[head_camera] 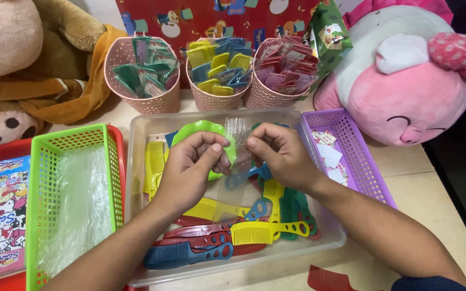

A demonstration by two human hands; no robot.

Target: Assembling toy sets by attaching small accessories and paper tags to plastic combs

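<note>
- A pink plush [405, 81] sits at the far right of the surface [422, 199], and a brown bear [33, 48] sits at the far left.
- A clear tub [141, 161] in the middle holds many combs [260, 233] in yellow, blue, red and green.
- A green basket [44, 161] with plastic bags in it stands left of the tub.
- A purple basket [351, 134] with small cards stands right of the tub.
- Three pink cups [152, 102] full of packed combs stand behind the tub.
- The left hand [190, 170] and right hand [279, 153] are over the tub, close together.
- Both pinch a small clear bag [238, 132], one on each side.
- A round green comb [203, 132] lies just behind the left hand.
</note>
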